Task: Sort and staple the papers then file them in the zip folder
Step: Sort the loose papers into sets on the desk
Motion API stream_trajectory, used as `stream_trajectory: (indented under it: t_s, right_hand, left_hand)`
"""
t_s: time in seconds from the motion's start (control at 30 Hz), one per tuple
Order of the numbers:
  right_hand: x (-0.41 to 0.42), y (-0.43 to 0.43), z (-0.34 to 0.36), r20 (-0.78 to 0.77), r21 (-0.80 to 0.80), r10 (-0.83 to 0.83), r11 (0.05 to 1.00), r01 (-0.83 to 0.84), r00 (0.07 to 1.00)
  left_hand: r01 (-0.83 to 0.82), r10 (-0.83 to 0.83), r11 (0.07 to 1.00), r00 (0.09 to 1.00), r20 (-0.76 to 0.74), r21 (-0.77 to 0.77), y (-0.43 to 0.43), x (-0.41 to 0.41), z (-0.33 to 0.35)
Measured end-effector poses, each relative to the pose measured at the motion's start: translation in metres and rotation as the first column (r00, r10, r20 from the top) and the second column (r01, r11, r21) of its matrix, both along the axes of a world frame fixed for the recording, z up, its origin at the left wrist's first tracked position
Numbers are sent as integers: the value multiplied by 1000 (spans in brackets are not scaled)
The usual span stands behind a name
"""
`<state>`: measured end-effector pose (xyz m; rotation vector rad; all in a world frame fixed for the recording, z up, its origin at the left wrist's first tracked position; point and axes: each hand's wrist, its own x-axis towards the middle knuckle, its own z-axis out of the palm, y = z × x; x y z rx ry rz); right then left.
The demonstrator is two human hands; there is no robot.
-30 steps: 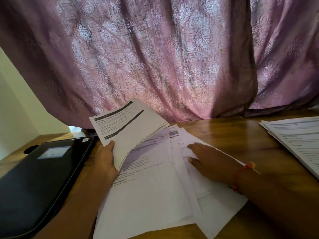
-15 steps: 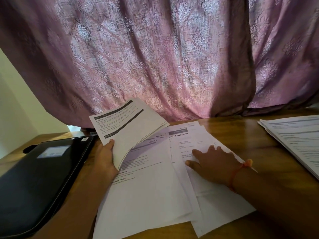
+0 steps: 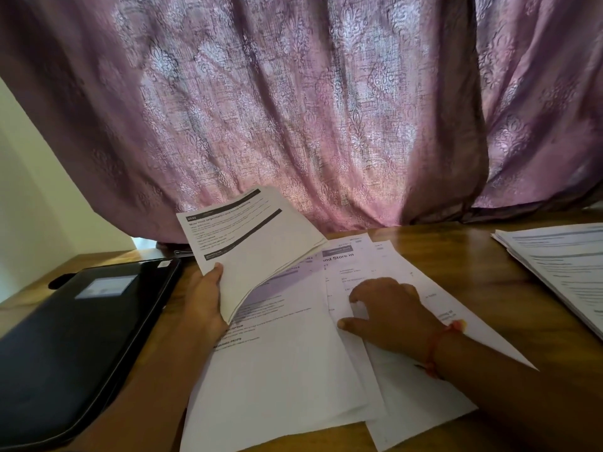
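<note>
My left hand (image 3: 207, 301) grips a small stack of printed sheets (image 3: 257, 243) by its lower edge and holds it tilted above the table. Under it, loose white papers (image 3: 284, 363) lie fanned out on the wooden table (image 3: 450, 252). My right hand (image 3: 385, 308) rests on the right-hand sheets with its fingers spread and bent, pressing down on the paper. A black zip folder (image 3: 75, 334) with a pale label lies flat at the left, apart from both hands. No stapler is in view.
A second pile of printed papers (image 3: 561, 272) lies at the right edge of the table. A purple patterned curtain (image 3: 310, 109) hangs just behind the table. A pale wall (image 3: 36, 203) stands at the left.
My right hand has slid the right-hand sheets further right and fanned them out, uncovering more printed headings. My left hand keeps the stack held up in the same place.
</note>
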<state>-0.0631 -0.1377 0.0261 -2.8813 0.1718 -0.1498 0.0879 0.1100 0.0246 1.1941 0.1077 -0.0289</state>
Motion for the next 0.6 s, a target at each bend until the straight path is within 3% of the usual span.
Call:
stream_trajectory:
  t_s: [0.17,0.37,0.6]
  right_hand:
    - [-1,1,1,-18,-111,0,994,-2,1000]
    - [5,1,-2,65,152,29,988,-39,997]
    - [6,-1,-5,85,319,-30,948,1,996]
  left_hand:
    - [17,-19,999,999,29,50,0,-5,3]
    - [17,-21,997,999,50,69,-2,-10,6]
    - [-8,2,996,998,70,89,-4,-13,9]
